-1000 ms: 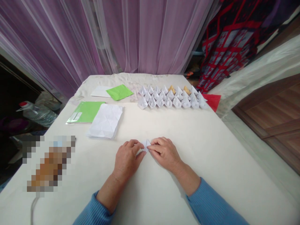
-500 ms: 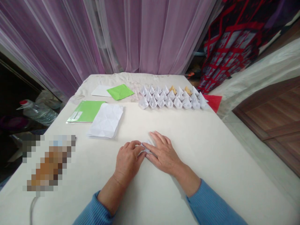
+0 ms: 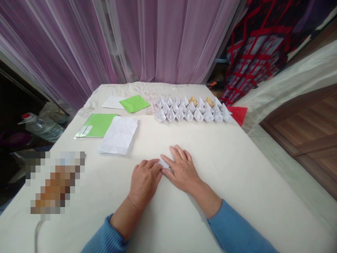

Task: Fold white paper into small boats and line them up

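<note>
Centrally, one small folded white paper piece (image 3: 164,163) is lying on the white table (image 3: 231,161); bare left hand (image 3: 144,178), fingers curled, is pinching its left edge; bare right hand (image 3: 183,172), fingers outspread, is resting over its right.

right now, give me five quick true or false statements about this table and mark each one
1. The left hand and right hand both touch the small white paper. True.
2. All the folded paper figures are white. False: two are golden yellow.
3. The stack of creased white sheets overlaps the green pack. True.
4. The red sheet lies left of the figures. False: it lies to their right.
5. The red-capped bottle stands on the table. False: it is beyond the table's left edge.
</note>
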Demonstrator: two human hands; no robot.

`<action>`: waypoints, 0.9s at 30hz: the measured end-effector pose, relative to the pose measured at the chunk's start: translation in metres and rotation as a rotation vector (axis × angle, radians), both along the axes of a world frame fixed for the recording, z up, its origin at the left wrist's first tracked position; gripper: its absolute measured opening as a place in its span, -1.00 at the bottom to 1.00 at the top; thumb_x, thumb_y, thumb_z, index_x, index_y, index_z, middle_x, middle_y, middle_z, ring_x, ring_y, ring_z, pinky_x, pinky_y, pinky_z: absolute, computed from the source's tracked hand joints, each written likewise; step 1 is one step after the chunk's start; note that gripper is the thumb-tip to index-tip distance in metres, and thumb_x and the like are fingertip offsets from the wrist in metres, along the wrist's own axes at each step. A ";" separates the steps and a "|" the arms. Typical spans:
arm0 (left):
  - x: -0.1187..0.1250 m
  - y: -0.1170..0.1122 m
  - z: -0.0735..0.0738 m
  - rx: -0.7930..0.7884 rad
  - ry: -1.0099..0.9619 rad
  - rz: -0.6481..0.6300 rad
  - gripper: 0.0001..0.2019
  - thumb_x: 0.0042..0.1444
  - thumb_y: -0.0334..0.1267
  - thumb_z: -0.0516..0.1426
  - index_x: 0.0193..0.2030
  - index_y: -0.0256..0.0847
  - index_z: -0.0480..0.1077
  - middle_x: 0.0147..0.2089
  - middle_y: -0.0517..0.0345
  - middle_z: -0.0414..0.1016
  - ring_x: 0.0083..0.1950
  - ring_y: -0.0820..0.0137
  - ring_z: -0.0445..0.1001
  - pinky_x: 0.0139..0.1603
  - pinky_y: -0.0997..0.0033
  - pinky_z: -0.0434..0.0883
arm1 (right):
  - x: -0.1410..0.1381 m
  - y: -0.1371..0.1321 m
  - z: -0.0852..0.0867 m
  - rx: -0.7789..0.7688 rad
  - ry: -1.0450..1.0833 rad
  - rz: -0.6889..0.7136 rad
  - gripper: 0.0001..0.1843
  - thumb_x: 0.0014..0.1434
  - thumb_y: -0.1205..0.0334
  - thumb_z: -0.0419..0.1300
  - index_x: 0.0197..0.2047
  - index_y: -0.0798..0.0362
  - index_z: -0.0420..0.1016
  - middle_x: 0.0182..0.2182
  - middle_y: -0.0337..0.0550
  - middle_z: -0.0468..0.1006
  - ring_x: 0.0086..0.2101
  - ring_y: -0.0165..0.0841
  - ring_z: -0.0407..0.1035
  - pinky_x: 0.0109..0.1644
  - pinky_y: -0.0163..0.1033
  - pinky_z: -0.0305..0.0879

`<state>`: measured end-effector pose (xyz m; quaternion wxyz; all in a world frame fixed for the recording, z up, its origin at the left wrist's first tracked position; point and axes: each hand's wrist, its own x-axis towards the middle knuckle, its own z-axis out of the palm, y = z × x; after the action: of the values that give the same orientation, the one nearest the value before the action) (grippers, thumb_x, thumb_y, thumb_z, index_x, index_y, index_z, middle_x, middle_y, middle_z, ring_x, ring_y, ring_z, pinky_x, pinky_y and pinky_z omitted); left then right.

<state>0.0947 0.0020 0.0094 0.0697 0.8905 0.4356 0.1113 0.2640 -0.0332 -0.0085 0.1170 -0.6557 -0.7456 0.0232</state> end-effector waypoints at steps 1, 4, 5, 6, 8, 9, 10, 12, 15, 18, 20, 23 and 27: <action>0.001 -0.001 0.001 0.010 0.030 -0.002 -0.91 0.22 -0.25 0.15 -0.18 -0.06 0.48 0.06 0.21 0.54 -0.07 0.26 0.47 -0.15 0.22 0.42 | 0.000 0.001 -0.001 -0.002 -0.002 -0.007 -0.47 0.30 -0.15 0.01 0.28 -0.21 0.30 0.35 0.07 0.11 0.33 -0.02 -0.09 0.28 0.16 -0.11; 0.004 -0.004 0.002 0.058 0.108 -0.003 -0.92 0.24 -0.25 0.12 -0.22 -0.08 0.45 0.08 0.23 0.53 -0.09 0.23 0.47 -0.19 0.20 0.41 | 0.001 0.001 -0.003 -0.008 -0.010 -0.001 -0.46 0.32 -0.15 -0.02 0.30 -0.20 0.26 0.36 0.09 0.08 0.33 -0.02 -0.10 0.29 0.16 -0.12; 0.004 -0.005 0.002 0.074 0.120 -0.004 -0.93 0.24 -0.25 0.12 -0.23 -0.08 0.45 0.08 0.23 0.53 -0.09 0.23 0.47 -0.20 0.20 0.41 | 0.002 -0.001 -0.003 -0.008 -0.011 0.010 -0.45 0.31 -0.14 -0.01 0.31 -0.20 0.24 0.36 0.08 0.07 0.33 -0.03 -0.10 0.29 0.16 -0.13; 0.004 -0.005 0.002 0.086 0.125 -0.009 -0.93 0.24 -0.25 0.12 -0.23 -0.08 0.44 0.10 0.24 0.52 -0.09 0.24 0.46 -0.21 0.20 0.40 | 0.003 -0.004 -0.004 -0.006 -0.010 0.019 -0.44 0.31 -0.14 0.00 0.32 -0.20 0.22 0.37 0.07 0.06 0.34 -0.04 -0.10 0.30 0.15 -0.14; 0.004 -0.005 0.001 0.098 0.119 -0.027 -0.93 0.25 -0.26 0.11 -0.23 -0.08 0.43 0.15 0.27 0.49 -0.09 0.25 0.46 -0.21 0.22 0.39 | 0.005 -0.011 -0.004 -0.004 -0.009 0.035 -0.42 0.30 -0.14 0.02 0.34 -0.21 0.18 0.38 0.05 0.04 0.34 -0.06 -0.11 0.31 0.14 -0.15; 0.004 -0.005 0.000 0.101 0.115 -0.036 -0.92 0.25 -0.26 0.10 -0.24 -0.08 0.43 0.17 0.29 0.47 -0.10 0.27 0.46 -0.21 0.22 0.39 | 0.006 -0.015 -0.005 -0.005 -0.008 0.036 -0.41 0.30 -0.14 0.03 0.34 -0.21 0.18 0.38 0.04 0.04 0.34 -0.06 -0.11 0.32 0.14 -0.15; 0.004 -0.004 -0.001 0.101 0.111 -0.045 -0.91 0.26 -0.27 0.09 -0.24 -0.09 0.43 0.19 0.30 0.46 -0.10 0.28 0.46 -0.21 0.23 0.38 | 0.007 -0.019 -0.005 -0.007 -0.009 0.034 -0.41 0.30 -0.14 0.04 0.34 -0.21 0.18 0.38 0.03 0.04 0.34 -0.06 -0.10 0.32 0.14 -0.16; 0.004 -0.003 -0.001 0.101 0.107 -0.055 -0.91 0.26 -0.28 0.08 -0.21 -0.09 0.43 0.18 0.29 0.48 -0.10 0.28 0.46 -0.20 0.24 0.37 | 0.007 -0.025 -0.005 -0.012 -0.010 0.016 -0.41 0.30 -0.14 0.03 0.34 -0.21 0.18 0.37 0.04 0.05 0.33 -0.06 -0.09 0.32 0.14 -0.15; 0.004 -0.002 0.000 0.091 0.117 -0.062 -0.90 0.26 -0.29 0.08 -0.15 -0.09 0.43 0.15 0.24 0.50 -0.09 0.28 0.45 -0.18 0.25 0.37 | 0.005 -0.025 -0.005 -0.021 -0.012 -0.008 -0.43 0.31 -0.14 0.01 0.34 -0.20 0.20 0.37 0.07 0.07 0.33 -0.04 -0.07 0.31 0.15 -0.13; 0.005 -0.001 0.002 0.076 0.138 -0.066 -0.89 0.25 -0.29 0.09 -0.12 -0.11 0.42 0.16 0.18 0.49 -0.09 0.27 0.44 -0.17 0.25 0.37 | 0.003 -0.018 -0.004 -0.027 -0.013 -0.015 -0.43 0.31 -0.14 0.00 0.33 -0.20 0.21 0.36 0.07 0.08 0.33 -0.03 -0.07 0.30 0.17 -0.13; 0.006 0.000 0.004 0.066 0.146 -0.070 -0.87 0.24 -0.30 0.10 -0.10 -0.12 0.42 0.14 0.13 0.49 -0.10 0.26 0.44 -0.18 0.24 0.38 | 0.001 -0.013 -0.004 -0.028 -0.010 -0.021 -0.44 0.31 -0.14 0.00 0.32 -0.19 0.21 0.36 0.08 0.09 0.32 -0.02 -0.06 0.29 0.18 -0.13; 0.007 0.003 0.007 0.037 0.157 -0.087 -0.80 0.24 -0.33 0.09 -0.01 -0.16 0.39 0.07 0.07 0.53 -0.10 0.23 0.45 -0.17 0.22 0.38 | -0.001 -0.010 -0.003 -0.025 -0.005 -0.029 -0.44 0.32 -0.15 -0.02 0.32 -0.19 0.22 0.36 0.08 0.09 0.32 -0.02 -0.06 0.29 0.19 -0.12; 0.007 0.008 0.008 0.004 0.175 -0.108 -0.67 0.23 -0.31 0.10 0.14 -0.17 0.30 -0.03 0.06 0.55 -0.08 0.23 0.46 -0.15 0.24 0.38 | -0.005 -0.013 -0.005 -0.011 -0.009 -0.049 -0.43 0.32 -0.15 -0.03 0.32 -0.15 0.23 0.35 0.10 0.10 0.32 -0.02 -0.06 0.28 0.19 -0.11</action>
<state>0.1013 0.0099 0.0179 0.0354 0.9191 0.3913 0.0298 0.2594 -0.0457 -0.0138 0.1105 -0.6745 -0.7297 0.0214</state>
